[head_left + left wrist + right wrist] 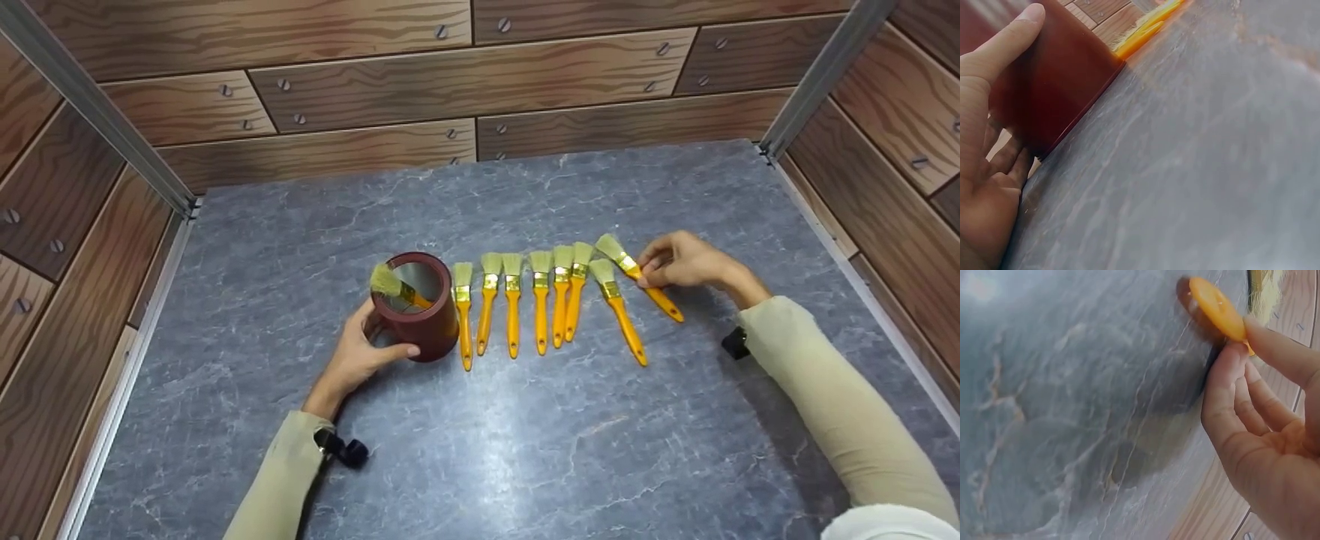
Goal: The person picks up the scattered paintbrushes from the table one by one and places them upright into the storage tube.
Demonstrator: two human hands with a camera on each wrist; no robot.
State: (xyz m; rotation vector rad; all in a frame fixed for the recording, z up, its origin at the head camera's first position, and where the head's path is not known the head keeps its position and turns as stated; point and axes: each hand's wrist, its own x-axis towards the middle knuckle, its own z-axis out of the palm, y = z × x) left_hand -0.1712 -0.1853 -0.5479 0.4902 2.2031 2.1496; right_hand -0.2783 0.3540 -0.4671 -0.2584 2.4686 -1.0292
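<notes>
A dark red cylindrical cup (431,334) stands on the table, with one paintbrush (387,280) leaning inside it, bristles up over the left rim. My left hand (358,352) grips the cup from the left, thumb across its front and fingers behind. In the left wrist view the thumb lies along the cup's red wall (1067,73). At the right end of a row of brushes, my right hand (682,261) pinches a paintbrush (663,303) by its orange handle, bristles pointing up-left. The right wrist view shows thumb and fingertips on that handle (1217,309).
Several more orange-handled paintbrushes (541,315) lie side by side between the cup and my right hand, bristles away from me. One slanted brush (627,326) lies nearest the held one. Wood-patterned walls (375,82) enclose the grey marbled table (525,450) at the back and sides.
</notes>
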